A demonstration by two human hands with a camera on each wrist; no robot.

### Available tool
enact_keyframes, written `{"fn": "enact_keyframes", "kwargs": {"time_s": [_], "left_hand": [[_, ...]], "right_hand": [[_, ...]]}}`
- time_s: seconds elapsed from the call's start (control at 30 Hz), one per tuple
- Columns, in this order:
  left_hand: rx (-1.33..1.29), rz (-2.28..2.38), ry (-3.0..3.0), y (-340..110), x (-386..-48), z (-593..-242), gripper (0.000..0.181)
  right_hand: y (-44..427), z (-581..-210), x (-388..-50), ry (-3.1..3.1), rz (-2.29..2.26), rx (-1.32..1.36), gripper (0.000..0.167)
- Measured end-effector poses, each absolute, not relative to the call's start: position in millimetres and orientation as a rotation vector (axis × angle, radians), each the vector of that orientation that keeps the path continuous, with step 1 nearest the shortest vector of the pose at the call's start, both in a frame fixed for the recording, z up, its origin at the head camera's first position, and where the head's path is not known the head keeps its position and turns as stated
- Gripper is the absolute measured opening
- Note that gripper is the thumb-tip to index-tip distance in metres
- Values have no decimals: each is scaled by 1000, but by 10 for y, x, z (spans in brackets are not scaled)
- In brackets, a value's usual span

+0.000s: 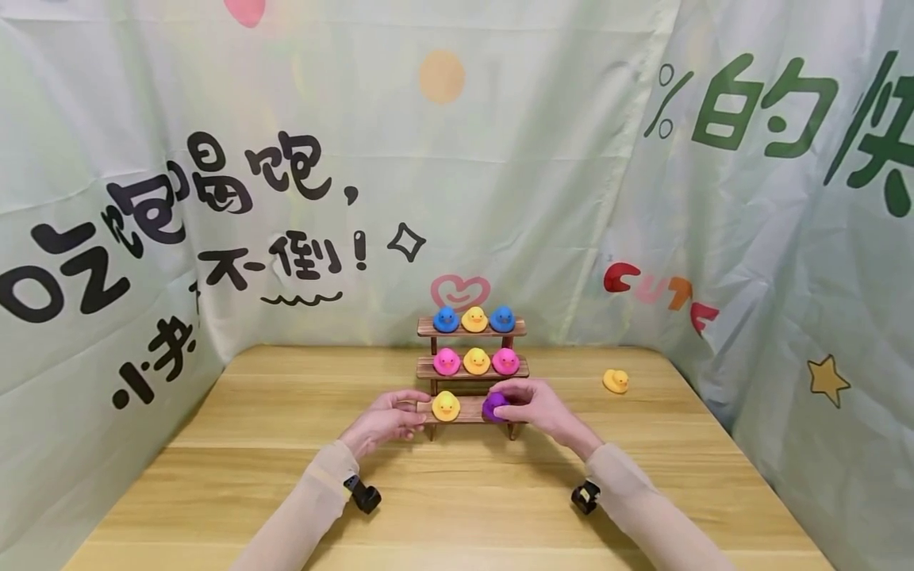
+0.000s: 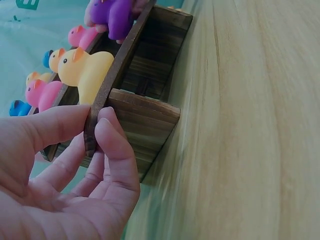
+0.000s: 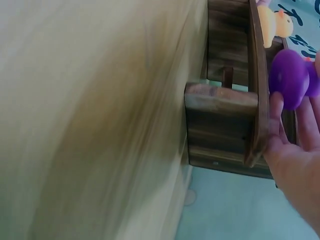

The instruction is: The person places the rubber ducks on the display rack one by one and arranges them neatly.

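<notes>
A small wooden three-tier stand (image 1: 467, 409) bears rubber ducks. My right hand (image 1: 535, 408) holds a purple duck (image 1: 494, 407) at the right end of the lowest shelf; the right wrist view shows the duck (image 3: 290, 79) between fingers and thumb. At the shelf's left end, my left hand (image 1: 389, 420) pinches the board's tip between thumb and fingers, as the left wrist view shows on the wooden board (image 2: 102, 90). Beside it on that shelf sits a yellow duck (image 1: 446, 406). Whether the purple duck's base touches the board cannot be told.
On the middle shelf a yellow duck (image 1: 476, 362) stands between two pink ones. The top shelf holds a yellow duck (image 1: 474, 319) between two blue ones. Another yellow duck (image 1: 616, 381) lies on the wooden table (image 1: 286, 396) to the right. Printed cloth (image 1: 500, 198) hangs behind.
</notes>
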State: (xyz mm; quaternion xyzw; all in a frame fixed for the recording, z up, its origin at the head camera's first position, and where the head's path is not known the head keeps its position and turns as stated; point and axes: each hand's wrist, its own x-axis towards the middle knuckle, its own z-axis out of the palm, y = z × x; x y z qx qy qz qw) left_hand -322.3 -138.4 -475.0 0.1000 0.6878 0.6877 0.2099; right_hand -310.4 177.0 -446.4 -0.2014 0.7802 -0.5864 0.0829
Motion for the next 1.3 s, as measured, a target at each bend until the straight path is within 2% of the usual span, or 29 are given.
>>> {"fn": "enact_keyframes", "kwargs": {"time_s": [0.27, 1.3], "left_hand": [[279, 1908, 1914, -1385, -3216, -4758, 42], [291, 1904, 1923, -1385, -3221, -4744, 41]], "right_hand": [[1650, -4505, -3107, 2334, -1824, -503, 42], [1431, -4534, -3121, 2444, -1751, -546, 32]]}}
